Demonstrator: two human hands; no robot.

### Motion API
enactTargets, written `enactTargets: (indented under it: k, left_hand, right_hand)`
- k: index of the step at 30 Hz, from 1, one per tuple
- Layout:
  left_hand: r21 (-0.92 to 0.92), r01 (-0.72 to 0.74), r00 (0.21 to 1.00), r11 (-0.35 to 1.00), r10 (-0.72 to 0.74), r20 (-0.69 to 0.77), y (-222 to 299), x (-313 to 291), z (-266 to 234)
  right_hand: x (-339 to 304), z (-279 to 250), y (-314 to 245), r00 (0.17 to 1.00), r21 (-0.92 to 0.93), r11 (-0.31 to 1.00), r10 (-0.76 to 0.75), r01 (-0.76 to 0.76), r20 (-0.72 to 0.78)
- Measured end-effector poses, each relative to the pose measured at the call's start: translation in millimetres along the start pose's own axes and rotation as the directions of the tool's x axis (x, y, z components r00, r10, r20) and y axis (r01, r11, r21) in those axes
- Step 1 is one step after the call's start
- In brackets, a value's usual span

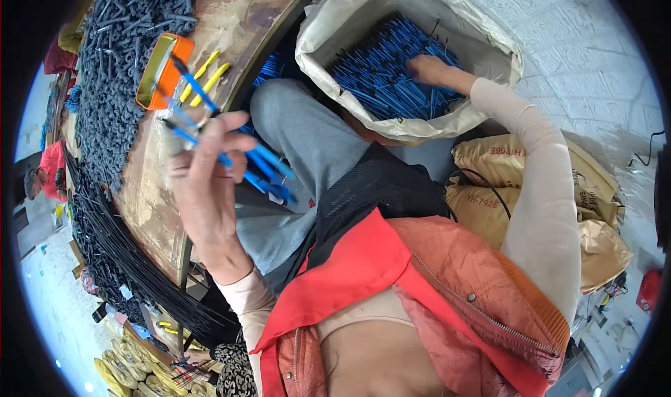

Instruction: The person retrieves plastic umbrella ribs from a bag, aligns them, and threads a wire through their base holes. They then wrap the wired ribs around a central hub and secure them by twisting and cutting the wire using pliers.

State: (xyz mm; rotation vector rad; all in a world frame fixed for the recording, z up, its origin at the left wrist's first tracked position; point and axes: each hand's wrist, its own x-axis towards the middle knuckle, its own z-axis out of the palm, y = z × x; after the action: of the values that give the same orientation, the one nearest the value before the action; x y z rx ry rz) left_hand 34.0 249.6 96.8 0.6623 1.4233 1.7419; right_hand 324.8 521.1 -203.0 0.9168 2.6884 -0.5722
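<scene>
A worker in a rust-coloured jacket (pixel 475 275) sits between a worktable and an open sack. Nearest the camera, the left hand (pixel 210 180) is raised over the table's edge, thumb and fingers closed on several blue sticks (pixel 272 161), which slant from far left to near right; motion blurs their far tips. The grey-trousered knee (pixel 283 110) stands between this hand and the sack, which lies ahead and to the right.

Beyond the knee, the right hand (pixel 435 70) is down among loose blue pieces (pixel 374 61) inside the pale sack (pixel 515 65), closer to them by far than the left. Its fingers look bent, but whether they grip anything cannot be told. Most pieces slant, tangled. The rim gapes wide, leaving room above the heap; the right sleeve (pixel 524 121) crosses its right side, near brown paper bags (pixel 482 205).

Left, on the wooden table (pixel 150 201), lie two yellow-handled tools (pixel 212 82), an orange tin (pixel 183 51) and heaped dark grey parts (pixel 112 124). A person in red (pixel 52 170) is in the background.
</scene>
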Motion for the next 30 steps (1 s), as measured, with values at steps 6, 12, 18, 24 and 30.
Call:
enactTargets:
  k: [6,12,18,24,30]
  left_hand:
    - [0.037,0.114,0.974,0.993,-0.119,0.194,-16,14,-11]
    - [-0.041,0.061,0.963,0.997,-0.049,0.263,-28,29,-37]
    - [0.166,0.092,0.974,0.982,-0.124,0.190,-44,49,-1]
    - [-0.174,0.056,0.966,0.983,-0.009,0.259,-56,28,38]
    - [0.124,-0.127,0.989,0.984,0.117,0.088,-40,26,49]
  right_hand:
    - [14,36,13,0.999,-0.167,0.985,-0.042,0.041,0.002]
    - [-40,-70,22,0.907,0.009,0.985,-0.155,0.172,-0.391]
    - [-104,-219,-102,0.857,0.579,0.806,0.206,0.126,-0.473]
    - [-89,-216,-194,0.848,0.612,0.707,0.032,0.354,-0.528]
    - [-77,-168,-252,0.821,0.655,0.577,-0.047,0.488,-0.570]
